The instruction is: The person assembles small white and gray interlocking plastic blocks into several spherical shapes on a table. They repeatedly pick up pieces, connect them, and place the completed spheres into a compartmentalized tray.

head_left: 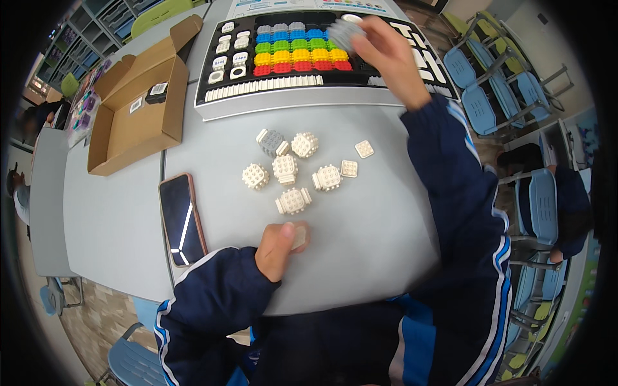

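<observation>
My right hand is over the right half of a black kit tray. Its fingers are closed on a grey studded block, which is slightly blurred. My left hand rests low near the table's front edge, thumb and fingers pinching a small white square plate. Between the hands and the kit stand several white studded blocks, among them one nearest my left hand. A grey block with white end pieces lies behind them. Two loose white square plates, one farther back, lie to the right.
Rows of blue, green, yellow and red blocks fill the tray's middle, with white pieces at its left. An open cardboard box stands left of the kit. A phone lies nearer me. Blue chairs stand beyond the table's right.
</observation>
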Motion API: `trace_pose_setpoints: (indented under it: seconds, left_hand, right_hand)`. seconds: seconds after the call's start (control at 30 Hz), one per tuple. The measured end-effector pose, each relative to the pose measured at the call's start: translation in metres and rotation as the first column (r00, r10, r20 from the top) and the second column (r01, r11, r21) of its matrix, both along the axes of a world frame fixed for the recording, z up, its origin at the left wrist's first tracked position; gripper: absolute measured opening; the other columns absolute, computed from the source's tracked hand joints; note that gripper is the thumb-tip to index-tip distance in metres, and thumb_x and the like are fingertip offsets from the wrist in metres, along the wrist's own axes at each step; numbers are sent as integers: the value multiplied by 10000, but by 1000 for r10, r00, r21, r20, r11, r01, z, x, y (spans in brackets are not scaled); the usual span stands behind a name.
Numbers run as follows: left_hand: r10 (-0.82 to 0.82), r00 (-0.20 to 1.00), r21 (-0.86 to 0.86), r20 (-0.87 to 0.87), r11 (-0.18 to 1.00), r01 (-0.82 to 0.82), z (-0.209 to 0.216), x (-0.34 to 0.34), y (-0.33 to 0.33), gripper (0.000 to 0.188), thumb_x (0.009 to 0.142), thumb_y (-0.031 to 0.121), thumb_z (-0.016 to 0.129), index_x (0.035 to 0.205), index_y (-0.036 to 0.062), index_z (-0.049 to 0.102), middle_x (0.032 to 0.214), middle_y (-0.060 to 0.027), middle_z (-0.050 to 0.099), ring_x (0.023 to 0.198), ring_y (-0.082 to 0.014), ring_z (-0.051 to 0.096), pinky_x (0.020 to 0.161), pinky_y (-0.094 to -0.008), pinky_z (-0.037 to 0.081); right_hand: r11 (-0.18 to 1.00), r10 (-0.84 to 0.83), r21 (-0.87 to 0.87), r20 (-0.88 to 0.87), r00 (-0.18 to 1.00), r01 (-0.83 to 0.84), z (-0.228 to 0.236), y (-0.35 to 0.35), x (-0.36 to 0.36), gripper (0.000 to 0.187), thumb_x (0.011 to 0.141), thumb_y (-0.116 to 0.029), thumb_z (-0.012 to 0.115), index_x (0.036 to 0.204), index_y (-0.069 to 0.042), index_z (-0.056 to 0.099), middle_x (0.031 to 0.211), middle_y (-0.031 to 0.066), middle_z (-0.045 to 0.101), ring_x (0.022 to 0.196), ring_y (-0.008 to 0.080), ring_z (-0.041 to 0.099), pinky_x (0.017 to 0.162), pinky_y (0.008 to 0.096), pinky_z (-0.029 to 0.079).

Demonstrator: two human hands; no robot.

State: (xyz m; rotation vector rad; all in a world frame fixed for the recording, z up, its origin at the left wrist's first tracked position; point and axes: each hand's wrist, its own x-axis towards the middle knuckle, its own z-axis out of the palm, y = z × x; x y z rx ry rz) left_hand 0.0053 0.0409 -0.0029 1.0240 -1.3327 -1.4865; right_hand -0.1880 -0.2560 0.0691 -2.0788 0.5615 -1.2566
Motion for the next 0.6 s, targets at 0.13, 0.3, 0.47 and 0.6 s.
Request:
trace_pose_setpoints:
  seconds: [0.13,0.3,0.47,0.6]
  left_hand:
    - [28,998,28,-59,999,-26,-3,-1,1,611,1050,511,254,720,39,458,676,-30,402,623,-148,353,607,-296,323]
    - [14,999,39,-36,999,-13,4,1,-1,554,1036,531,310,896,30,501,729,-20,440,661,-118,387,630,-267,342]
    - [36,996,78,-82,996,-29,6,3,-4,519,1043,500,308,969,27,507,749,-22,457,660,-122,396,632,-273,354]
    - [9,1000,59,-21,998,-8,5,6,-6,611,1024,574,259,946,17,497,720,-34,486,638,-117,421,619,-276,357]
  right_hand:
    - [953,-278,-203,-299,913,224,2,-96,39,430,815,-312,764,1113,-13,679,945,124,688,838,209,653,786,330,527]
    - [914,-401,-301,-563,723,272,-11,-172,65,431,705,-237,778,1076,-27,714,1007,184,716,914,308,691,847,388,536]
    - [909,-416,-316,-705,574,272,-16,-199,82,380,653,-200,794,1001,-52,752,932,170,734,870,321,702,851,401,545]
    - [949,-264,-133,-834,484,287,-9,-206,86,450,689,-210,816,1099,-47,729,1036,140,716,894,267,686,786,370,563]
